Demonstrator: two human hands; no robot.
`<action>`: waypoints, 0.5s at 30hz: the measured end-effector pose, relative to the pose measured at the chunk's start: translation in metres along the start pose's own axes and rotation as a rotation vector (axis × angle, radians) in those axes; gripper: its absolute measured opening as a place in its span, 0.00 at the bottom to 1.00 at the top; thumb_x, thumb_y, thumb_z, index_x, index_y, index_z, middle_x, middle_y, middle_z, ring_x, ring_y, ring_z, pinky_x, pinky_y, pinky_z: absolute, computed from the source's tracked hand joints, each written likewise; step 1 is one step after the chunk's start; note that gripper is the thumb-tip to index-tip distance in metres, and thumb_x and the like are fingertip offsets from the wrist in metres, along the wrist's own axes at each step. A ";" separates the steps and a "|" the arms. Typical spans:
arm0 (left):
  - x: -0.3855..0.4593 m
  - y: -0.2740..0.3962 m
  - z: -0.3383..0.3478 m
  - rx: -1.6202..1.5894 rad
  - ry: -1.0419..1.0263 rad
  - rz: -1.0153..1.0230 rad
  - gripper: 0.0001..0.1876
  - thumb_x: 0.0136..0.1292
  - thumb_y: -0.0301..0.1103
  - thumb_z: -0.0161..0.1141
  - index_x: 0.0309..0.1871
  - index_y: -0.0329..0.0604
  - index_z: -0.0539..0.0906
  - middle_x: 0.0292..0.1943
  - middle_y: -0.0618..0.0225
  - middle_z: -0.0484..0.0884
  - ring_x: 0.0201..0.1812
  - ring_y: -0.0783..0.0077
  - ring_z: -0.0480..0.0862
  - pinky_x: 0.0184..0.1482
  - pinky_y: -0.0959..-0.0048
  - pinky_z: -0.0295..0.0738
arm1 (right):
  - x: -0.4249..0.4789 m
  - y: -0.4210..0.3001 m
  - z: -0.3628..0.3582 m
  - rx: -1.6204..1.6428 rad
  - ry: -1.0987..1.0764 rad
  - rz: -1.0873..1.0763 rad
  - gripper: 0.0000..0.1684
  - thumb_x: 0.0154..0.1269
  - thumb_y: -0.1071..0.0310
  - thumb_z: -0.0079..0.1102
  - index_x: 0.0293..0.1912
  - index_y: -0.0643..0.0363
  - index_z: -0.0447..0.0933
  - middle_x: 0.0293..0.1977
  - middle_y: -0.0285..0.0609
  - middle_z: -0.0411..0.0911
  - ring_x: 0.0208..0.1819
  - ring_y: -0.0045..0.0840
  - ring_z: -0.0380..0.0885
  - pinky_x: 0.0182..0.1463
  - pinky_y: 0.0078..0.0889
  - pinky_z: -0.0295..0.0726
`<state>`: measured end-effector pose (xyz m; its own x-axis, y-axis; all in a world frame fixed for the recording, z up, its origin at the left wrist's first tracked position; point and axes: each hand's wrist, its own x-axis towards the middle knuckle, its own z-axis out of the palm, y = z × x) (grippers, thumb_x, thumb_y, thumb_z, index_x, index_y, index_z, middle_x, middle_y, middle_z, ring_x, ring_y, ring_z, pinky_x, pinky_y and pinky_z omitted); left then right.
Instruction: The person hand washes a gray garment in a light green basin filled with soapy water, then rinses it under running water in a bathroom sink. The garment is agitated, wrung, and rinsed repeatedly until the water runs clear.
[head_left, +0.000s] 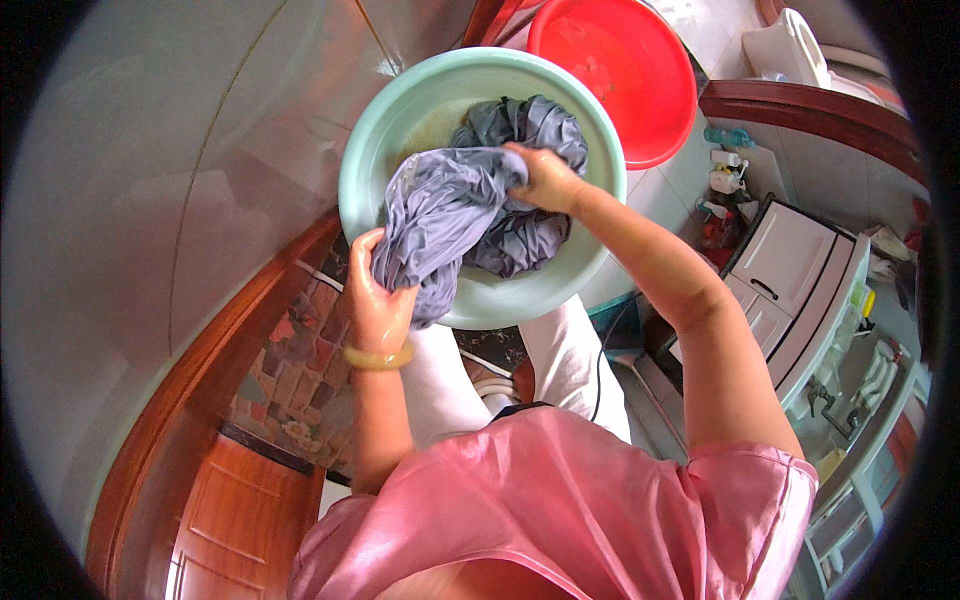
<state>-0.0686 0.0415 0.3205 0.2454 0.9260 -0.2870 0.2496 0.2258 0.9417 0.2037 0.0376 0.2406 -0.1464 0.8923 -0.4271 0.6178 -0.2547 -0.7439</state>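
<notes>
A wet grey-blue cloth, possibly a garment, is bunched up over a pale green plastic basin. My left hand grips its lower left end at the basin's near left rim, a yellowish bangle around the wrist. Farther right, my right hand holds the upper part of the cloth, slightly blurred. More crumpled grey fabric lies in the basin behind and beneath that hand; I cannot tell if it is one piece with the held part. Cloudy water shows at the basin's far left.
Beyond the green basin stands a red plastic basin. On the right are a washstand with white cabinet doors, a faucet and several bottles on the floor. A tiled wall and wooden door frame border the left.
</notes>
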 end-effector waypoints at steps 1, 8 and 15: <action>-0.003 0.010 -0.007 0.011 -0.038 -0.015 0.29 0.40 0.19 0.62 0.50 0.35 0.67 0.44 0.62 0.72 0.48 0.69 0.72 0.55 0.72 0.62 | 0.002 -0.007 -0.009 0.072 0.175 -0.115 0.28 0.44 0.71 0.59 0.49 0.57 0.67 0.34 0.55 0.75 0.41 0.43 0.75 0.46 0.35 0.73; 0.001 -0.027 0.056 0.558 0.211 0.259 0.37 0.33 0.26 0.70 0.53 0.41 0.66 0.49 0.53 0.65 0.51 0.49 0.68 0.53 0.60 0.64 | 0.071 -0.044 -0.033 -0.057 0.583 0.023 0.25 0.45 0.79 0.51 0.48 0.58 0.70 0.39 0.57 0.75 0.47 0.46 0.72 0.49 0.36 0.70; 0.030 -0.157 0.113 0.450 0.066 0.066 0.34 0.39 0.34 0.69 0.54 0.39 0.69 0.51 0.51 0.64 0.51 0.50 0.66 0.53 0.62 0.64 | 0.111 0.013 0.013 0.124 0.157 0.150 0.24 0.48 0.68 0.55 0.48 0.60 0.72 0.45 0.51 0.74 0.48 0.38 0.72 0.55 0.33 0.66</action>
<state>0.0049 -0.0006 0.1441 0.2180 0.9545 -0.2036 0.6209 0.0253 0.7835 0.1856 0.1288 0.1763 0.0670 0.8856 -0.4596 0.5230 -0.4235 -0.7397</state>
